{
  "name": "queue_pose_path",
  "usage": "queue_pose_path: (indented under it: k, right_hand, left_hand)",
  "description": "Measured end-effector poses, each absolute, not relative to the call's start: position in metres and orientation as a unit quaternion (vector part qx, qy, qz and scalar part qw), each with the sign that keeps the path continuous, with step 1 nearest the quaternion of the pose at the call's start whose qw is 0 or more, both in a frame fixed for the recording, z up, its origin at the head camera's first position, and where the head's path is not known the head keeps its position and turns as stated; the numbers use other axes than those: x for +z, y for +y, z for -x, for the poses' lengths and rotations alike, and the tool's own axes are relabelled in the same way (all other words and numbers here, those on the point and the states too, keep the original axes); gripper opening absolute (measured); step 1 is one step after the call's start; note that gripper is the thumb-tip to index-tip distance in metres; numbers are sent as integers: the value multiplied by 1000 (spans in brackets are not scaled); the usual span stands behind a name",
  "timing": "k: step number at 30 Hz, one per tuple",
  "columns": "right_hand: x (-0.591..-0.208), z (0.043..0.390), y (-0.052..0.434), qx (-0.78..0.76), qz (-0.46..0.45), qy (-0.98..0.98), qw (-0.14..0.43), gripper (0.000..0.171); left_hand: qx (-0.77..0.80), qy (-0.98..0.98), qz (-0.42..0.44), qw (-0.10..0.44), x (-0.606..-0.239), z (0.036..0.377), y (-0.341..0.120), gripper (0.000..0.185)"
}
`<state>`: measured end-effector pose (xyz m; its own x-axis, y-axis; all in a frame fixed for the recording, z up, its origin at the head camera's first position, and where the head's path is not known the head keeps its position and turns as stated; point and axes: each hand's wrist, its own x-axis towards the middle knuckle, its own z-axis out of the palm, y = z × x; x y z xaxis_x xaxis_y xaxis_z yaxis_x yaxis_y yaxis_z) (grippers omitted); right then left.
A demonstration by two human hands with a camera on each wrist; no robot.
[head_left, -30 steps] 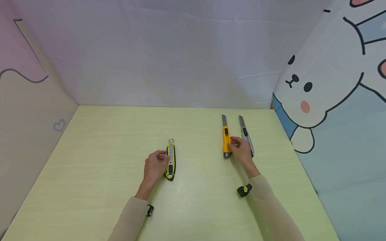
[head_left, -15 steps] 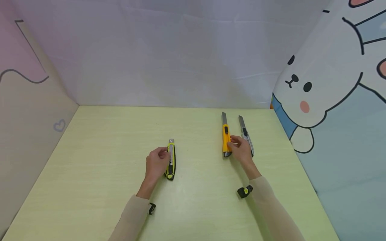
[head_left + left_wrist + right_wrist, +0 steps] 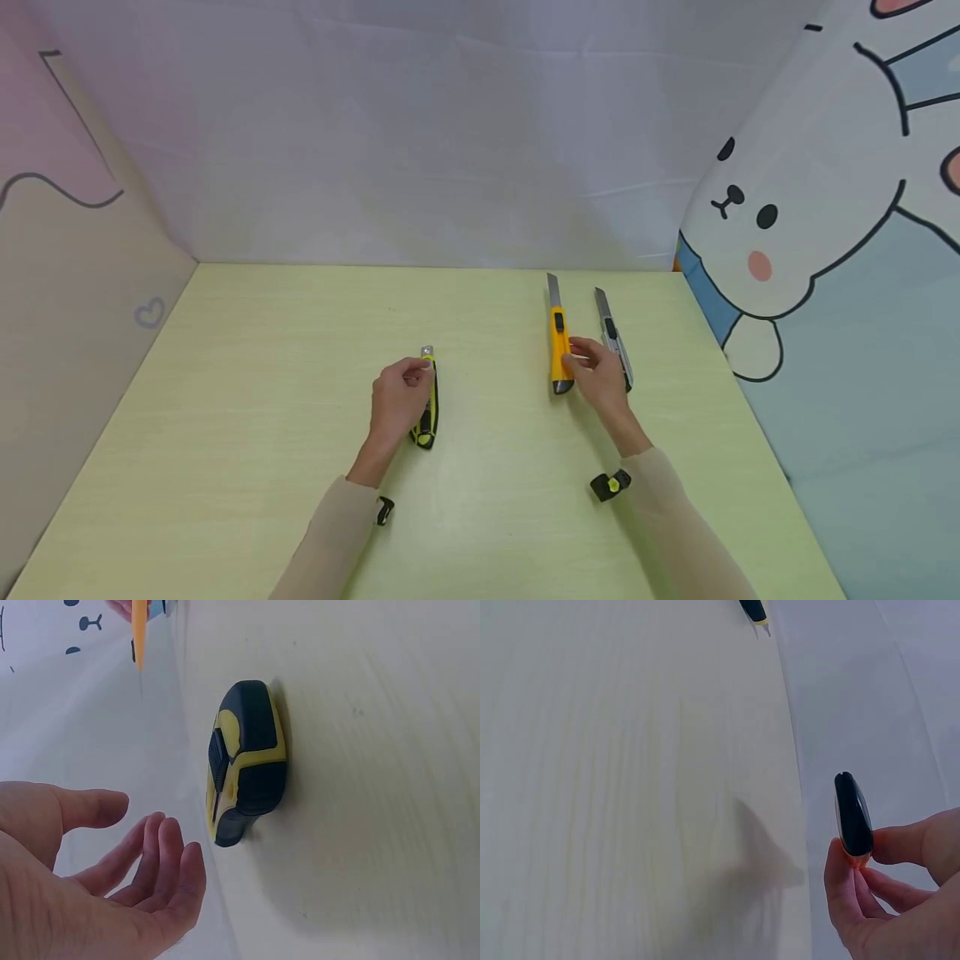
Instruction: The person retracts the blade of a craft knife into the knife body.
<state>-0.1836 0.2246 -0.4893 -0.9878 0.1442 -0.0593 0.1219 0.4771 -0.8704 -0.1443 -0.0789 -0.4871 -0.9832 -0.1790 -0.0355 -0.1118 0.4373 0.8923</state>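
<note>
My right hand pinches an orange box cutter by its handle between thumb and fingers, its blade extended and pointing away. In the right wrist view the dark butt end faces the camera, above the table with a shadow below. A yellow-green and black box cutter lies on the table in the middle. Over it hovers my left hand, covering part of its handle in the head view. The left wrist view shows that cutter apart from the fingers, which are loosely bent with the thumb spread away.
A silver-grey box cutter with its blade out lies just right of the orange one, partly behind my right hand. Pale wood-look table; a white cloth wall rises behind, and a cartoon-printed panel borders the right side.
My left hand has shifted forward and right, over the yellow-green box cutter, which stays put. The orange box cutter has moved slightly away and left in my right hand.
</note>
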Motion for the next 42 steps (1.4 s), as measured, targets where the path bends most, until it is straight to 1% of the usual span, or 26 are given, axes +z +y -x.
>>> queue_pose_path:
  k: [12,26,32,42]
  right_hand:
    - [-476,172,216,545,54,-836,19,37]
    - [-463,160,207,569,53,-820,12,39]
    - [-462,156,201,583,50,-811,19,38]
    - [-459,150,193,604,42,-795,29,38]
  left_hand:
    - [-540,-839,-52,42,-477,149,-70,20]
    - [-528,-847,-44,38,-464,153,-56,18]
    - [-527,-848,-48,34,-458,153,-49,18]
    - [-543,-839,-30,36,-455,155,-40,18]
